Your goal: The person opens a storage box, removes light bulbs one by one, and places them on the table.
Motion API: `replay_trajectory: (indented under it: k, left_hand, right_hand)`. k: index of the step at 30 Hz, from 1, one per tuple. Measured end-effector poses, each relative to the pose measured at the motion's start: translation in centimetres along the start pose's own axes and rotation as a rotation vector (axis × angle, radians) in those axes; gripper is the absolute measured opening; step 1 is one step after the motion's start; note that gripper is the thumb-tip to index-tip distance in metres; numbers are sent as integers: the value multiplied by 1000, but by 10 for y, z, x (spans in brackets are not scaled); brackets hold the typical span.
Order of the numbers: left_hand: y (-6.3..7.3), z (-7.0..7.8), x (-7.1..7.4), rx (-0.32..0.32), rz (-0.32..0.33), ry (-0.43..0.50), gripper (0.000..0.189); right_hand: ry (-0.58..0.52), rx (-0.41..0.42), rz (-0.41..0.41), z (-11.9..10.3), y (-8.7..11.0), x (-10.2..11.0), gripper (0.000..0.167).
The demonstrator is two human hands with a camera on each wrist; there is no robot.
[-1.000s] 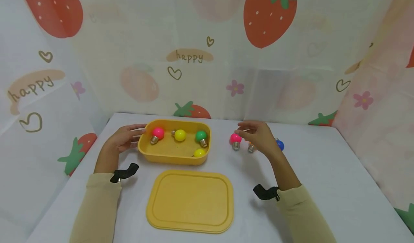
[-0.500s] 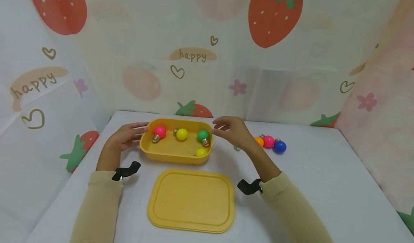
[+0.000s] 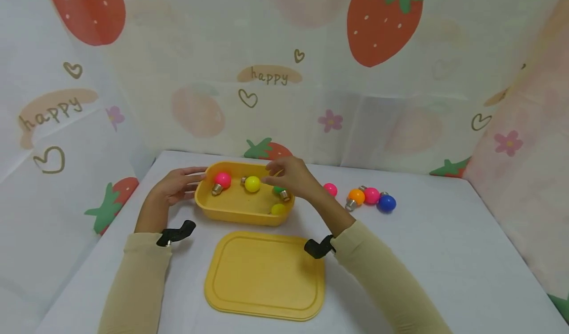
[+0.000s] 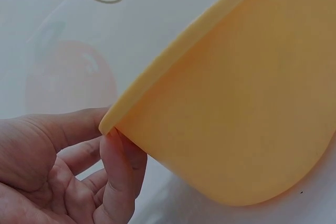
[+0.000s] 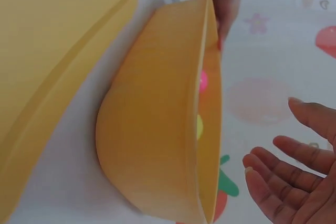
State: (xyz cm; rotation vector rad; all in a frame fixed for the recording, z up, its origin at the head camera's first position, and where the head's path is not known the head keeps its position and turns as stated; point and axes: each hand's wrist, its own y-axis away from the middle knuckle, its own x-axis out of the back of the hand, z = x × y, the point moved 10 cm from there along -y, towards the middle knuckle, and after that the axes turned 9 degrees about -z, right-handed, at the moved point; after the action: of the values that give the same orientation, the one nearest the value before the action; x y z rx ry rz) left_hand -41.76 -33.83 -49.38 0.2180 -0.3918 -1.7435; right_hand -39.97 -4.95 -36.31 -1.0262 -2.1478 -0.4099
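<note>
Right hand has moved left over the yellow box, fingers relaxed, empty; left hand pinches its rim.

A white tabletop carries a yellow container at the far left, a flat yellow lid just nearer, and 4 bulbs on the right: 1 partly hidden pink bulb, then, grouped closely farther right, an orange bulb, 1 more pink bulb and a blue bulb.

White table amid strawberry-printed hangings, perhaps cloth, pinkish at right.
</note>
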Motion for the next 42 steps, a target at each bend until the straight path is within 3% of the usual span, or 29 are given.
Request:
replay_trajectory:
  k: [9, 25, 32, 42]
  left_hand:
    - [0, 5, -2, 7, 7, -8, 67]
    - [-5, 3, -3, 12, 4, -5, 67]
    - [-4, 6, -3, 7, -2, -11, 64]
    - [-2, -2, 2, 17, 22, 14, 68]
  right_hand:
    - [14, 5, -40, -3, -23, -20, 39]
    - [101, -206, -50, 33, -52, -45, 41]
    - [151, -188, -50, 28, -57, -52, 37]
    - [216, -183, -47, 29, -62, -66, 34]
